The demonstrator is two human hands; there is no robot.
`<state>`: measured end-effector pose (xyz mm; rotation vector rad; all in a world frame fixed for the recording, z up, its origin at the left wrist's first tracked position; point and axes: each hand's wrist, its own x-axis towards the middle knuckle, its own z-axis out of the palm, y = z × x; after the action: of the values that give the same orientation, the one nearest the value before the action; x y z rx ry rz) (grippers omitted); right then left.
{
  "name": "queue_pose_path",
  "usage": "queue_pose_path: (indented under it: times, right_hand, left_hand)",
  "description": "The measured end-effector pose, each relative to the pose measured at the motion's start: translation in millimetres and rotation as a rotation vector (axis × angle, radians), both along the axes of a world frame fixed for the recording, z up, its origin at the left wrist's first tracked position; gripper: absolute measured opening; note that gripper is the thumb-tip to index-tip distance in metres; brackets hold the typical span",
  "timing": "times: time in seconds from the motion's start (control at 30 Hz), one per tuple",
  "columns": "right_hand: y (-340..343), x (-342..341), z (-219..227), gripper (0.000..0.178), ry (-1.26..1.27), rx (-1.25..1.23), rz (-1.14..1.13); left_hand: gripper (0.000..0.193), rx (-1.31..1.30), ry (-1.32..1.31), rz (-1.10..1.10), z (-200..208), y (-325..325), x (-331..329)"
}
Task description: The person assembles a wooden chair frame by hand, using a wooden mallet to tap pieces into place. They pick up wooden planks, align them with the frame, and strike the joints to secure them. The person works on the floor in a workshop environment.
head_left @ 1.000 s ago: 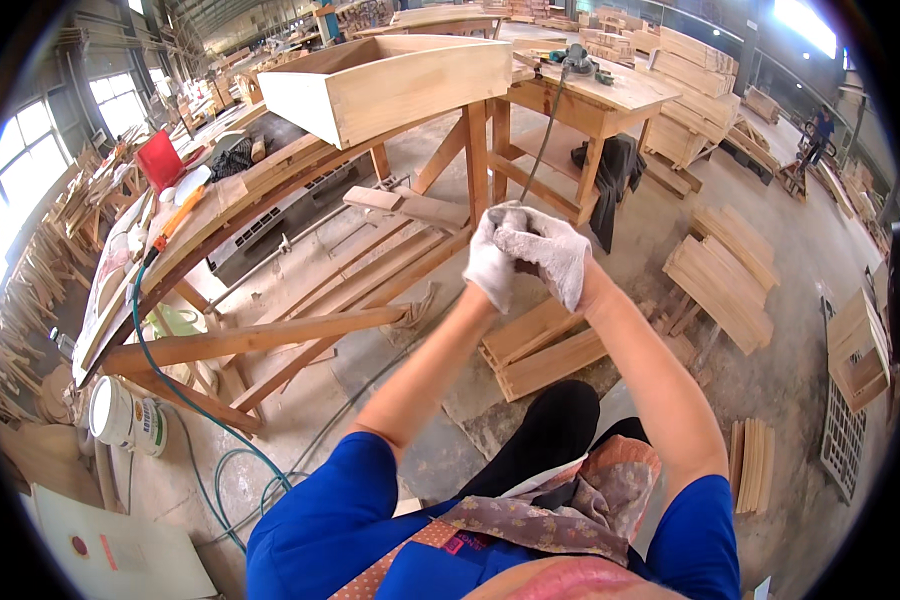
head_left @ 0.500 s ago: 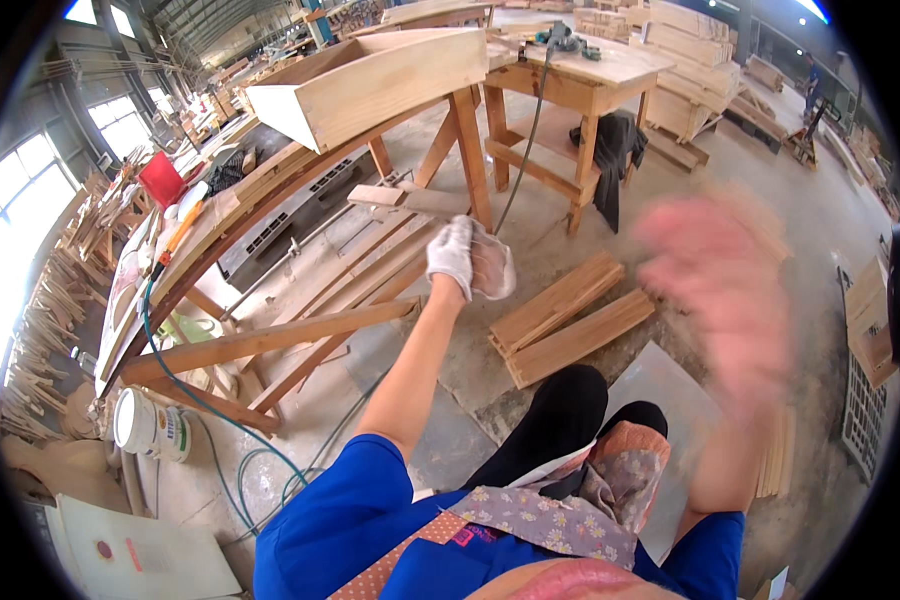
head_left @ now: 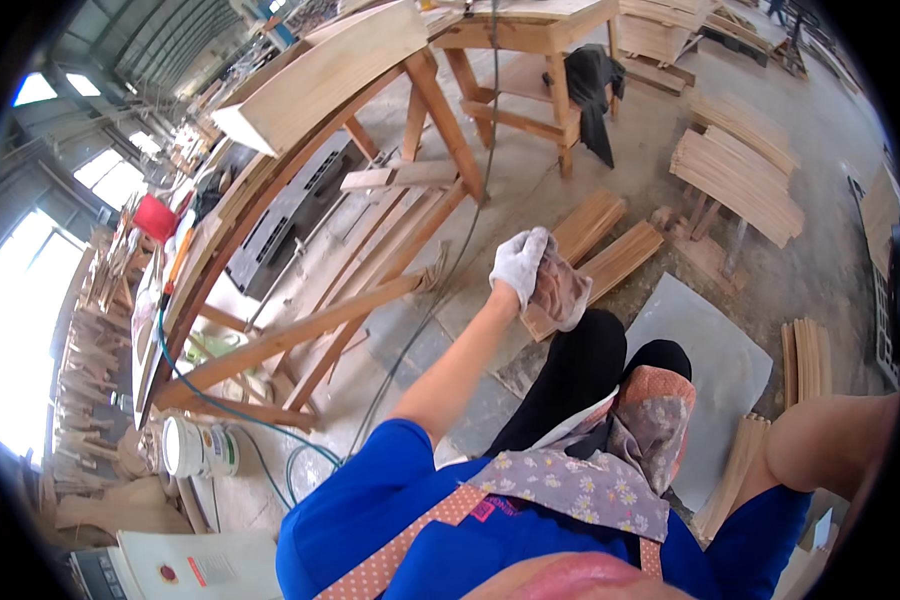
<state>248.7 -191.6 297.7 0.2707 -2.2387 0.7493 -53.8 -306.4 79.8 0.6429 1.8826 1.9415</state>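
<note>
My left hand (head_left: 519,265), in a white knit glove, is closed on a whitish cloth (head_left: 562,291) with brown stains, which hangs in folds from its right side. It is held above my knees, partly in front of two flat wooden boards (head_left: 618,262) that lie side by side on the floor. At the right edge my right arm (head_left: 820,440) shows bare below the blue sleeve, bent upward close to the camera. The right hand itself lies outside the picture.
A stack of boards (head_left: 735,180) stands on supports at right. Wooden strips (head_left: 810,360) and a grey sheet (head_left: 705,330) are on the floor. Left are a long workbench bearing a wooden box (head_left: 330,85), a slanted leg brace (head_left: 300,338), a white bucket (head_left: 200,447) and a trailing hose (head_left: 230,408).
The view has shifted. My left hand has come nearer my knees with the cloth. My right hand, blurred and raised in front of the boards before, has swung out of the picture at right.
</note>
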Motion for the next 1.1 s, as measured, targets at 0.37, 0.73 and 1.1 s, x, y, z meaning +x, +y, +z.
queue_pose_path:
  times: [0.37,0.73,1.1]
  right_hand:
    - [45,10,-9,0.049,-0.09,-0.031,-0.144]
    - [74,83,-6,0.046,0.014,-0.1,-0.339]
    - [120,108,25,0.043,0.106,-0.108,-0.291]
  left_hand:
    - [0.029,-0.15,0.291,0.024,-4,10,14]
    - [0.028,-0.269,0.358,-0.171,-56,37,57]
    - [0.029,-0.228,0.264,0.005,30,26,58]
